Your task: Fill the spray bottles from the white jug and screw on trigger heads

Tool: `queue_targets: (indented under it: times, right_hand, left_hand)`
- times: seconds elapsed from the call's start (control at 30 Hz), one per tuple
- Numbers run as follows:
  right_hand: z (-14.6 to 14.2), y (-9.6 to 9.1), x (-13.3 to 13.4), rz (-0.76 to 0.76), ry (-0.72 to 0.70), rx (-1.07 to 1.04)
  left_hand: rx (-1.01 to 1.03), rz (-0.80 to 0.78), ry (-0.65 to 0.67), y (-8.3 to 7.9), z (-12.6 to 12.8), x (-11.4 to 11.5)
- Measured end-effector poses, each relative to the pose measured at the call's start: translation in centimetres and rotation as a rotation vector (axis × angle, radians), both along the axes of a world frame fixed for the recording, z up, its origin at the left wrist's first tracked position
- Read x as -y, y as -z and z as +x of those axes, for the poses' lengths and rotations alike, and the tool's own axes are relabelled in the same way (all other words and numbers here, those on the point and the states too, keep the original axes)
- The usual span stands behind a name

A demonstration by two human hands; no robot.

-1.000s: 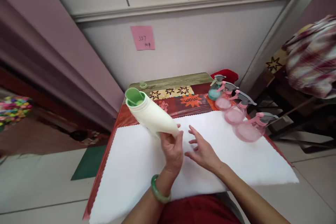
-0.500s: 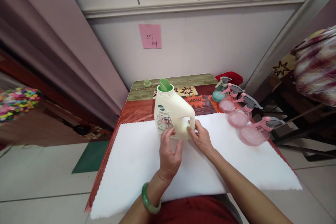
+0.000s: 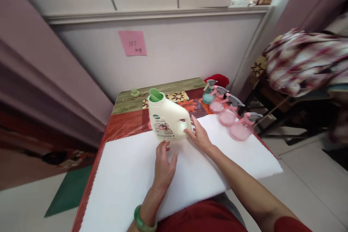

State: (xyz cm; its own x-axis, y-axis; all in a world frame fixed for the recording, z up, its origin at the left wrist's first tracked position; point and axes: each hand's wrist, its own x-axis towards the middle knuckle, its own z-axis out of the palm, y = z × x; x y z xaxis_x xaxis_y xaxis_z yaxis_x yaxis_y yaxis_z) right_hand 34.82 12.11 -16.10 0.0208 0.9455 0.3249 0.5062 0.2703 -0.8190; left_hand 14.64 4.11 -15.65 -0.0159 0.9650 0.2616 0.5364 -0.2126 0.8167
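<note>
Resting my right hand against the lower side of the cream jug, I have my fingertips on its wall just under the handle cut-out, fingers spread and flat, not wrapped round anything. My left hand lies open on the white pad, palm down, just short of the jug's base and not touching it.

The jug stands upright just ahead of both hands, on the far edge of the pad, its green spout uncapped and pointing up. I judge it to be stiff moulded plastic with a smooth, rather slippery skin; how full it is I cannot tell (the wall is opaque), so I would treat it as heavy and liable to slosh. The moulded handle on the side nearest my right hand looks the sound place to grip, with a palm under the base for support. Squeezing the flat label face would likely flex it.

To the right of my right hand, near but apart, stands a row of spray bottles. A small green cap sits well beyond my left hand, at the far end of the table.
</note>
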Motion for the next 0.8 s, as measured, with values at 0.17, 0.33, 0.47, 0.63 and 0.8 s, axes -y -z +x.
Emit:
queue_targets:
  times: [0.17,0.33,0.47,0.63,0.8]
  right_hand:
    - [5.6,-1.5,4.8,0.427,0.406,-0.012]
    - [13.5,0.0,7.0,0.409,0.886,-0.076]
    - [15.5,2.3,5.9,0.027,0.895,-0.210]
    - [14.7,3.1,5.1,-0.060,0.980,-0.220]
    - [14.1,1.2,6.9,0.054,0.956,-0.245]
  left_hand:
    - [0.012,-0.073,-0.061,-1.0,-2.0,-0.3]
    - [0.006,-0.134,-0.153,-2.2,-3.5,-0.3]
    - [0.022,-0.129,-0.109,-3.3,-2.2,-0.2]
    - [0.035,-0.143,0.059,-4.5,-0.7,0.7]
    - [0.066,-0.254,0.098,-4.9,-2.1,1.4]
